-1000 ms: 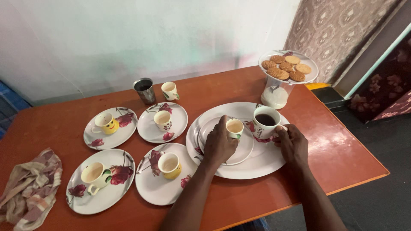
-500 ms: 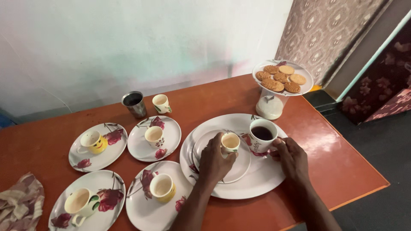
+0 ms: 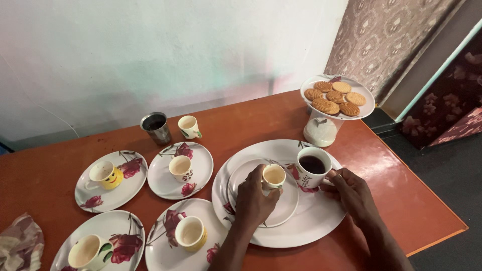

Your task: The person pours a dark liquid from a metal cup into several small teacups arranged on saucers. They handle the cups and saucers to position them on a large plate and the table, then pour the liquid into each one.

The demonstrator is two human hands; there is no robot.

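hands on small cup and dark-filled mug

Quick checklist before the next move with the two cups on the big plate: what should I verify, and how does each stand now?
1. Left hand has a grip on the small cup: ok, fingers wrap its side.
2. Right hand at the handle of the dark-filled mug: ok.
3. Mug upright, liquid below the rim: ok.
4. Small cup sits on the inner plate: ok; whether it is lifted, cannot tell.
5. Nothing between the two cups: ok.
6. Biscuit plate atop the jar, close behind the mug: not ok, little room there.
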